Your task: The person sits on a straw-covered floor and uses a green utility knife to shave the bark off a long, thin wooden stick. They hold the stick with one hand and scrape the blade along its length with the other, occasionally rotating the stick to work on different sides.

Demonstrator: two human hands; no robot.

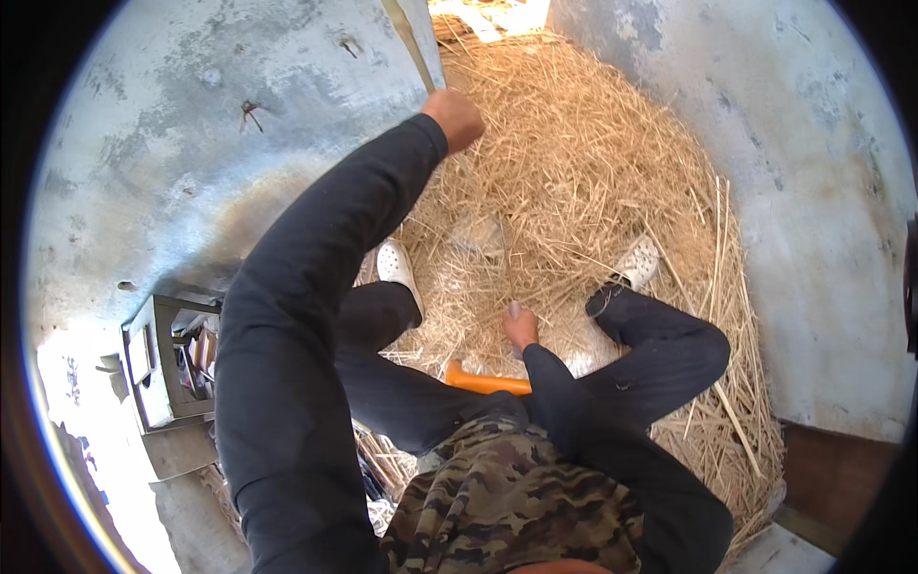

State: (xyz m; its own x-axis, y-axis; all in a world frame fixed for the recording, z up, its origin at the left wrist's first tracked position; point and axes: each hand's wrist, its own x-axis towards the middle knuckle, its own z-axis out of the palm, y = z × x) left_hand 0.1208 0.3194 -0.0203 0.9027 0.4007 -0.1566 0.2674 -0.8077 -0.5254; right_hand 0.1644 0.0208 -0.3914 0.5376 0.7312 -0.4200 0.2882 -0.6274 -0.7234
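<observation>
My left hand (457,121) is raised far out in front, closed in a fist around a long, thin, pale yellowish strip (411,43). The strip runs up from the fist past the edge of the grey wall; whether it is a stick or a band I cannot tell. Low between my knees is my right hand (521,328), fingers curled closed, just above the straw. What it grips, if anything, is hidden. Close beside it, toward me, lies an orange bar-shaped thing (486,380), partly covered by my leg. A thick bed of loose straw (583,143) spreads under and ahead of both hands.
Worn grey walls stand at left (163,143) and right (813,191), with a bright gap at the far end. My feet, in white clogs (397,265), rest on the straw. A wooden box (163,359) with various items stands at left. A brown board (827,483) lies lower right.
</observation>
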